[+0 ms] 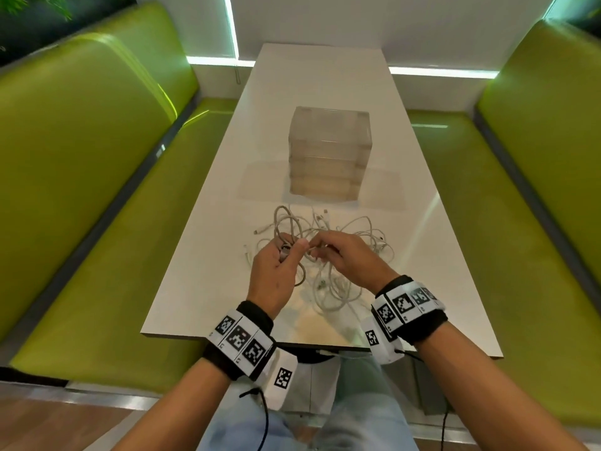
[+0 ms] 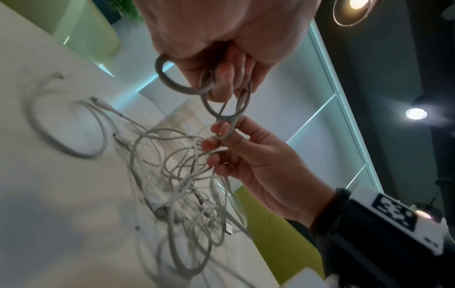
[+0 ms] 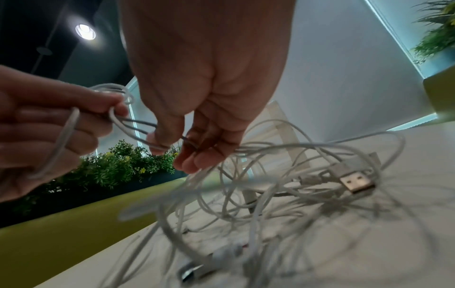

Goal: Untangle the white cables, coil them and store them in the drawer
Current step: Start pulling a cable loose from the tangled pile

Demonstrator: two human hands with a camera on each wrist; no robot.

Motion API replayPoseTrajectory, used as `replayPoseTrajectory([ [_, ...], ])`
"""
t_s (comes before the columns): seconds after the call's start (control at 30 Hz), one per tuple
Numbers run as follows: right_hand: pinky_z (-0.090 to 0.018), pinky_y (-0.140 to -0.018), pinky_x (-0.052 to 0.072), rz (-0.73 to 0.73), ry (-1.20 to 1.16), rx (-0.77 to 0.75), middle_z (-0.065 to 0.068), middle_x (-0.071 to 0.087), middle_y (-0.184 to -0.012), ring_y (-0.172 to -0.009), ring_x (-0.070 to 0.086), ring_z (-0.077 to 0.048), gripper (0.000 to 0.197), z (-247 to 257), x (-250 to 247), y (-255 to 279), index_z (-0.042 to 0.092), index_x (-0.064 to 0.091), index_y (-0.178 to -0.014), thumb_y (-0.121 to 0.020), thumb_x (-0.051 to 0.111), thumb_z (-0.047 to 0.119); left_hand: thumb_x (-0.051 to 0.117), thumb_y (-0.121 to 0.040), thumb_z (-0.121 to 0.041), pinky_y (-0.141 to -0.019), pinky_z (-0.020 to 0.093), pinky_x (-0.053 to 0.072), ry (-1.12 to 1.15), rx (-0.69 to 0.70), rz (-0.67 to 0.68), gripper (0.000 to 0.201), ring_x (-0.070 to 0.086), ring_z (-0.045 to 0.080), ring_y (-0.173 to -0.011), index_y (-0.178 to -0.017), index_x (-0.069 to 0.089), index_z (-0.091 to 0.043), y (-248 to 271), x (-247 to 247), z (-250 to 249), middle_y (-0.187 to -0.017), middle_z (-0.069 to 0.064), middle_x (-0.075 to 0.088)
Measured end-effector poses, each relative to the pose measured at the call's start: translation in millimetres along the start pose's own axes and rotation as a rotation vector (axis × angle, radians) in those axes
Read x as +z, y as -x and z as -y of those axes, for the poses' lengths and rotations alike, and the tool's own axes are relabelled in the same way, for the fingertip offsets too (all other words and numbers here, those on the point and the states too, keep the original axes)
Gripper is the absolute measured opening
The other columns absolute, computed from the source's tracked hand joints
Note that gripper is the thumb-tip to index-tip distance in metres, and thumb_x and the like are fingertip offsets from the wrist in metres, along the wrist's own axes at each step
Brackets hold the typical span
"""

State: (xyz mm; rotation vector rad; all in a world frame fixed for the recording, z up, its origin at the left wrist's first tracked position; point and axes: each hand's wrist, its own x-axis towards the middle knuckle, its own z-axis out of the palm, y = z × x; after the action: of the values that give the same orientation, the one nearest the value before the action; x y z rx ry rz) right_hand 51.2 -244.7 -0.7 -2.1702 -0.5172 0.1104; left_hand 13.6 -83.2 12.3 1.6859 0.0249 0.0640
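Left grip (image 1: 276, 265) and right grip (image 1: 344, 258) each pinching white cables (image 1: 325, 255), tangled near the surface's front edge; none coiled, drawer unit (image 1: 328, 154) shut.

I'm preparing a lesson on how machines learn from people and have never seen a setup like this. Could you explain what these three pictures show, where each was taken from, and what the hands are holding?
No machine here: a person wears three cameras. The head view looks down at a white table between green benches. The other two look along each wrist. On the table lie tangled white cables and, behind them, a clear drawer unit. The left hand grips a few loops; the right hand pinches a strand running between both hands.
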Motion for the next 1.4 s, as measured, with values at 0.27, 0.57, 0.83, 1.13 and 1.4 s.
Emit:
replayPoseTrajectory([
  [0.27, -0.024, -0.073, 0.044, 0.083, 0.051, 0.087, 0.005, 0.061, -0.086, -0.079, 0.058, -0.008, 0.005, -6.5, -7.4, -16.7, 0.011, 0.056, -0.095, -0.091, 0.056, 0.010, 0.059, -0.092, -0.031, -0.052, 0.031, 0.028, -0.080, 0.079, -0.068, 0.029, 0.027, 0.008, -0.046, -0.067, 0.048, -0.019, -9.4, -19.0, 4.5, -0.044, -0.015, 0.036],
  [0.57, -0.026, -0.083, 0.044, 0.067, 0.123, 0.130, -0.005, 0.068, -0.094, -0.090, 0.061, -0.019, 0.014, -22.0, -30.3, -25.1, 0.006, 0.068, -0.096, -0.090, 0.059, 0.014, 0.061, -0.089, -0.031, -0.049, 0.030, 0.026, 0.019, 0.167, -0.099, 0.023, 0.026, 0.012, -0.047, -0.069, 0.053, -0.022, 4.6, -23.9, -22.7, -0.047, -0.011, 0.034],
  [0.83, -0.004, -0.067, 0.040, 0.096, 0.159, 0.076, 0.003, 0.061, -0.084, -0.071, 0.055, 0.005, 0.006, -21.6, -21.1, -36.2, 0.007, 0.063, -0.088, -0.086, 0.059, 0.003, 0.058, -0.092, -0.028, -0.041, 0.022, 0.024, 0.181, 0.157, -0.083, 0.027, 0.023, 0.011, -0.043, -0.070, 0.055, -0.013, 16.6, -33.9, -27.3, -0.049, -0.004, 0.029],
  [1.13, -0.025, -0.069, 0.045, 0.037, 0.119, -0.003, -0.005, 0.064, -0.077, -0.071, 0.058, -0.013, 0.008, -21.0, -28.9, -27.9, 0.001, 0.066, -0.085, -0.085, 0.058, 0.000, 0.060, -0.083, -0.055, -0.049, 0.024, 0.027, -0.475, -0.063, 0.224, 0.050, 0.037, 0.010, -0.048, -0.061, 0.042, -0.014, -37.4, 12.5, 1.7, -0.053, -0.005, 0.042],
  [1.4, -0.018, -0.061, 0.032, 0.024, 0.215, -0.015, 0.013, 0.048, -0.070, -0.066, 0.043, -0.007, 0.008, -26.8, -27.0, -28.3, 0.007, 0.061, -0.081, -0.083, 0.067, 0.013, 0.058, -0.090, -0.022, -0.046, 0.018, 0.030, -0.446, 0.012, 0.311, 0.024, 0.039, 0.011, -0.049, -0.071, 0.056, -0.007, -55.0, 25.5, 6.2, -0.055, -0.005, 0.045],
])
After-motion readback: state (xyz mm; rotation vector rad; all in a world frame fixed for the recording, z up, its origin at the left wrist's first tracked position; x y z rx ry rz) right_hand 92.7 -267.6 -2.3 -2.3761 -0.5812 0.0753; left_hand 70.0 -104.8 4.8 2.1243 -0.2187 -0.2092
